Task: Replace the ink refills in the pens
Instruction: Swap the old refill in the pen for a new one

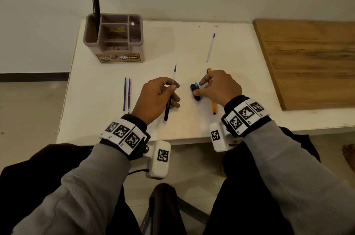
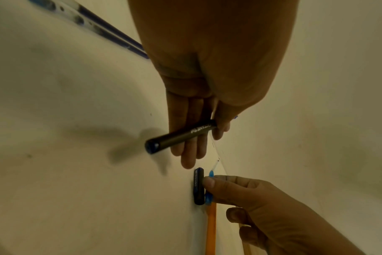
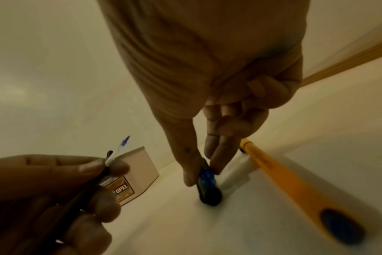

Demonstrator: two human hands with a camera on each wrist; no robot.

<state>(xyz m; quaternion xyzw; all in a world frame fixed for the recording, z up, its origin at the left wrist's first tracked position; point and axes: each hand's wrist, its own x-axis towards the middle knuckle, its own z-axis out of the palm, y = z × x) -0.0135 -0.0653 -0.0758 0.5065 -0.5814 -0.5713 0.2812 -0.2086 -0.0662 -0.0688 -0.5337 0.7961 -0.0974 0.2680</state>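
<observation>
Head view: left hand (image 1: 156, 98) is curled round a black pen barrel (image 1: 167, 108), thumb and forefinger pinching near its open front, where a refill (image 1: 174, 73) sticks out, blue tip up. Whether the refill is fully seated cannot be told.

Right hand (image 1: 219, 86) reaches down to two small parts lying together on the white table (image 1: 115, 119): a black cap (image 1: 194, 91) and a blue piece (image 1: 197, 88) touching it. Right wrist view: thumb and forefinger close on this pair from either side; contact looks made, not yet lifted.

Yellow pen (image 1: 213, 106) lies under and just beside the right hand, apparently untouched. Two dark-blue refills (image 1: 126, 94) lie side by side left of the left hand. One pale refill (image 1: 210, 47) lies apart, farther back; probably a spent one. One black pen (image 1: 96, 12) stands in the organiser (image 1: 115, 38).

Judgement: black pen is mid-reassembly; closing parts left to fit. Yellow pen seems not started.
</observation>
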